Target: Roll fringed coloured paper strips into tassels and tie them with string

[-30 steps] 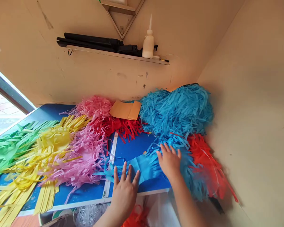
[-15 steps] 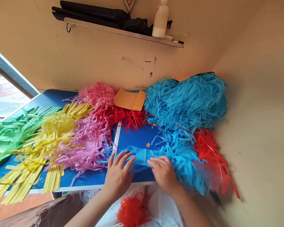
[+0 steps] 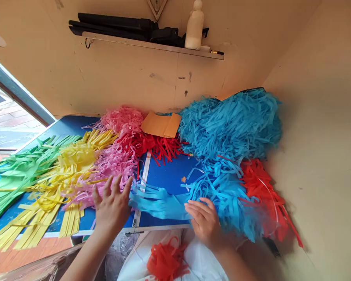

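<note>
A blue fringed paper piece [image 3: 160,203] lies spread near the table's front edge, its strips pointing left. My left hand [image 3: 112,201] is just left of those strips, fingers spread and holding nothing, by the pink-purple fringe [image 3: 119,160]. At the right end of the blue piece, my right hand [image 3: 204,220] rests with its fingers bent and close together; whether they pinch the paper cannot be made out. More cut blue strips [image 3: 228,195] lie just beyond my right hand.
Yellow fringe [image 3: 78,156] and green fringe [image 3: 26,164] cover the left. A large blue heap [image 3: 234,121], orange paper [image 3: 160,125] and red fringe [image 3: 261,191] lie around. A wall shelf [image 3: 152,46] holds a bottle [image 3: 194,27]. Red strips [image 3: 166,259] rest on my lap.
My left hand has moved left, away from the blue piece, whose strips now lie spread out. My right hand has shifted slightly right and down.
</note>
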A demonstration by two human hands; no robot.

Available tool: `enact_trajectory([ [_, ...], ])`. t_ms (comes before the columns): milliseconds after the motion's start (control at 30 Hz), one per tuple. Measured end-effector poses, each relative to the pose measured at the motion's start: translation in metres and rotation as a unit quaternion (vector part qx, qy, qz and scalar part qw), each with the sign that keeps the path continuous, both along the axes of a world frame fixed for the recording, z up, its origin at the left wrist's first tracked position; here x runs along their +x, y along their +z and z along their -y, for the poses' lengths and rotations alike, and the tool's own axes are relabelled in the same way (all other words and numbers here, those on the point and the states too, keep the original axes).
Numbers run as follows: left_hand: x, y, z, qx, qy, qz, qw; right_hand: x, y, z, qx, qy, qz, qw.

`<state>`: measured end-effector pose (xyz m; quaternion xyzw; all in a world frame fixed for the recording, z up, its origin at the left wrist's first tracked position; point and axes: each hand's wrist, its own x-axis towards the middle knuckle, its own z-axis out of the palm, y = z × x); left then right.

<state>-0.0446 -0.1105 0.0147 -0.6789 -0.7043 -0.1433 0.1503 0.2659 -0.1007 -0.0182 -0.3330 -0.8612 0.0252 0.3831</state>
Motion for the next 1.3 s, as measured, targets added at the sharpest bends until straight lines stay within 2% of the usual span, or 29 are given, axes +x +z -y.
enact_trajectory([
  [33, 0.001, 0.004, 0.011, -0.013, -0.028, -0.002, 1.000, -0.004, -0.001, 0.002, -0.005, 0.005, 0.002, 1.000],
  [100, 0.018, 0.009, 0.032, -0.037, -0.142, 0.020, 0.989, -0.013, -0.004, 0.007, -0.023, 0.014, 0.010, 1.000],
  [133, 0.033, 0.008, 0.041, -0.052, -0.216, 0.029, 0.975, -0.017, -0.005, 0.009, -0.035, 0.015, 0.014, 0.999],
  [200, 0.067, -0.003, 0.052, -0.108, -0.309, 0.061, 0.943, -0.023, -0.008, 0.012, -0.060, 0.017, 0.028, 0.998],
  [233, 0.082, -0.011, 0.053, -0.109, -0.308, 0.079, 0.942, -0.025, -0.009, 0.013, -0.068, 0.021, 0.035, 0.997],
  [300, 0.100, -0.030, 0.049, -0.092, -0.261, 0.110, 0.955, -0.024, -0.012, 0.011, -0.078, 0.045, 0.049, 0.995],
  [400, 0.097, -0.047, 0.040, -0.082, -0.222, 0.159, 0.959, -0.015, -0.011, 0.006, -0.093, 0.066, 0.072, 0.991],
  [500, 0.089, -0.039, 0.040, -0.069, -0.249, 0.196, 0.946, -0.011, -0.005, 0.002, -0.099, 0.045, 0.080, 0.991],
  [567, 0.095, -0.029, 0.042, -0.052, -0.249, 0.210, 0.944, -0.012, 0.000, 0.002, -0.093, 0.027, 0.074, 0.993],
  [633, 0.106, -0.026, 0.040, -0.044, -0.236, 0.204, 0.949, -0.014, 0.004, 0.002, -0.087, 0.016, 0.063, 0.994],
  [733, 0.111, -0.035, 0.028, -0.070, -0.225, 0.171, 0.957, -0.012, 0.004, -0.001, -0.107, 0.031, 0.055, 0.992],
  [867, 0.084, -0.045, 0.014, -0.122, -0.220, 0.206, 0.946, -0.004, -0.003, -0.010, -0.226, 0.008, 0.044, 0.973],
  [967, 0.070, -0.038, 0.008, -0.150, -0.184, 0.242, 0.941, -0.009, -0.007, -0.017, -0.275, -0.049, 0.052, 0.959],
  [1067, 0.074, -0.028, 0.001, -0.169, -0.134, 0.241, 0.946, -0.023, -0.005, -0.025, -0.267, -0.102, 0.098, 0.953],
  [1300, 0.087, -0.023, -0.013, -0.202, -0.060, 0.177, 0.961, -0.038, -0.001, -0.046, -0.270, -0.134, 0.194, 0.934],
])
